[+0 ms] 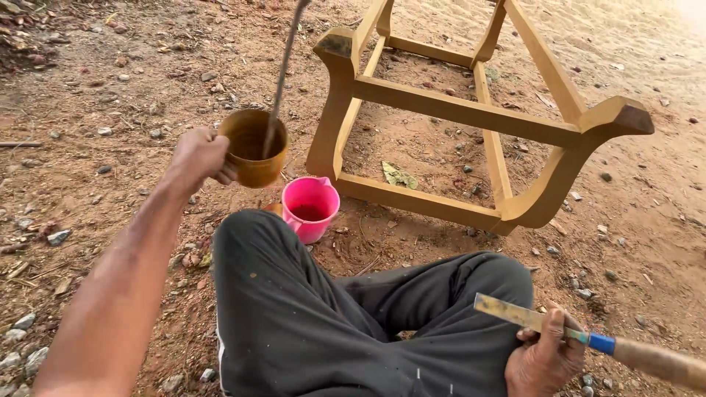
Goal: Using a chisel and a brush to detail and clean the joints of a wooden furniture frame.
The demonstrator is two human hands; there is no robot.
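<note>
My left hand (198,158) grips the handle of a brown-stained cup (254,147), held up above the ground. A thin stream of liquid (283,70) falls into the cup from above. Just below the cup, a pink plastic mug (309,209) with dark liquid inside stands on the dirt by my knee. My right hand (544,353) rests on my right leg and holds a flat stained blade (515,312) with a blue collar and wooden handle (658,360). I sit cross-legged in dark trousers (331,316).
A yellow-painted wooden chair frame (456,110) lies on its side on the reddish dirt ahead, close to the pink mug. A dry leaf (398,175) lies inside the frame. Small stones and leaf litter are scattered over the ground (88,95).
</note>
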